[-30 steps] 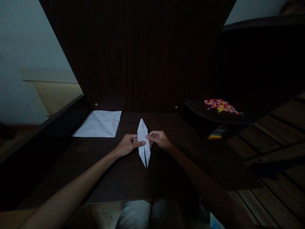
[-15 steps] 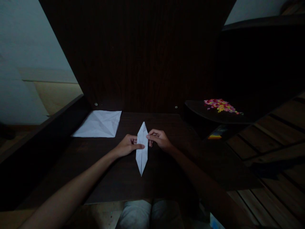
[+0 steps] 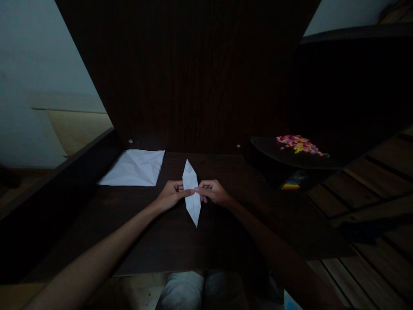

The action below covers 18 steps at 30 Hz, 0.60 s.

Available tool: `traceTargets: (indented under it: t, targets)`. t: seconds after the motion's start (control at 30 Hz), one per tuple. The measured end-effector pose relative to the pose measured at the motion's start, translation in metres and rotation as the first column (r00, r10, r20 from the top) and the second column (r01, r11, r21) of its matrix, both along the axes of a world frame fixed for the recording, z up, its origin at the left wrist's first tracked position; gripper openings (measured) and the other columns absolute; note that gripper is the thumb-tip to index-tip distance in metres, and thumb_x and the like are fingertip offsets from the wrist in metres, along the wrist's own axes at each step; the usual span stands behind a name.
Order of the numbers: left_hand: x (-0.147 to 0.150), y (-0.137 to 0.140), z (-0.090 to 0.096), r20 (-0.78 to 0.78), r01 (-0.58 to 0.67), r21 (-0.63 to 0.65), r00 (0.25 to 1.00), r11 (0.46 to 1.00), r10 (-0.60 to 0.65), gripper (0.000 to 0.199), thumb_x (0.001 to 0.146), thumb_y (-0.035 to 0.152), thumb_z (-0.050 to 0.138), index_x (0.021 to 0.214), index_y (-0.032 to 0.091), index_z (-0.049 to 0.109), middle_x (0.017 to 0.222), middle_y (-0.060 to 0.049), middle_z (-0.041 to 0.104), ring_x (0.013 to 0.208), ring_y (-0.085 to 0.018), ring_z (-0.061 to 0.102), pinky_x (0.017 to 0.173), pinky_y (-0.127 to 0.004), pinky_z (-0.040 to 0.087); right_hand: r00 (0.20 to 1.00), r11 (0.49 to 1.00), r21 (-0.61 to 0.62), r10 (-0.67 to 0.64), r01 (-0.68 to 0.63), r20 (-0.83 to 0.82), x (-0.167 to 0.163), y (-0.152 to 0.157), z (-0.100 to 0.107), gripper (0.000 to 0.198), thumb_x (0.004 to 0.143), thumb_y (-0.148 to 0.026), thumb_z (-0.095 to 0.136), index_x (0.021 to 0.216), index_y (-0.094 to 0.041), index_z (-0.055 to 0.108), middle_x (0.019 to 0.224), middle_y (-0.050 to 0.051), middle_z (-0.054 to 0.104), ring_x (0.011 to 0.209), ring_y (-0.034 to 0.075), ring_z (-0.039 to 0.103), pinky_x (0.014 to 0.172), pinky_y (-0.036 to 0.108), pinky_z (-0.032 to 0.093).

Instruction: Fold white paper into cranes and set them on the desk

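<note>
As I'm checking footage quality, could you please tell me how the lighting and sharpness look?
Head view: dim overall, the desk top very dark, without strong glare; head view: the folded white paper stands out, its outline fairly crisp; head view: pieces in the colourful pile show little detail.

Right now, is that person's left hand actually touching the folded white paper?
Touching. The head view shows it plainly: the left hand lays its thumb across the face of the folded white paper, with no gap showing.
</note>
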<state>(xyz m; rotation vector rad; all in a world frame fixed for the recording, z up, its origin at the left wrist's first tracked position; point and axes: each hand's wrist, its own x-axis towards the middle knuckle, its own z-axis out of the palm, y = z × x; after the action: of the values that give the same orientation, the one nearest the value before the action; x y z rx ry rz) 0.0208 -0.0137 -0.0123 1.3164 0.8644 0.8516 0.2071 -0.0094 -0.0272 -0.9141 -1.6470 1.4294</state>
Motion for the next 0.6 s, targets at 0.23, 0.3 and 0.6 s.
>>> traceTargets:
  t: [0.23,0.3,0.6]
  targets:
    - [-0.0006,0.0028,-0.005,0.018,-0.047,0.024,0.999,0.999,0.046,0.025,0.064,0.03,0.075,0.079,0.011,0.069,0.078,-0.005,0.072,0.069,-0.018,0.066,0.067,-0.028,0.05,0.999,0.999,-0.006,0.042,-0.042,0.014,0.0011,-0.0006,-0.0009,0.031,0.074,-0.044,0.064,0.066,-0.015,0.056,0.049,-0.004,0.056,0.04,0.007,0.048,0.043,0.019,0.036]
    - [-0.0008,0.0029,-0.0036,0.021,-0.048,0.02,0.999,0.999,0.048,0.026,0.064,0.031,0.075,0.08,0.011,0.069,0.078,-0.005,0.072,0.069,-0.018,0.066,0.067,-0.028,0.05,0.999,0.999,-0.011,0.039,-0.039,0.005,0.0011,-0.0006,-0.0019,0.031,0.074,-0.044,0.064,0.067,-0.015,0.056,0.051,-0.004,0.056,0.041,0.007,0.049,0.043,0.019,0.036]
    - [-0.0031,0.0041,0.001,0.031,-0.128,-0.01,0.991,0.992,0.128,0.024,0.061,0.03,0.077,0.073,0.011,0.068,0.072,-0.005,0.072,0.063,-0.017,0.065,0.062,-0.027,0.049,0.997,0.997,-0.011,0.082,-0.082,0.004,-0.0012,-0.0038,0.0011,0.029,0.076,-0.043,0.063,0.068,-0.016,0.055,0.053,-0.003,0.057,0.043,0.008,0.052,0.047,0.02,0.04]
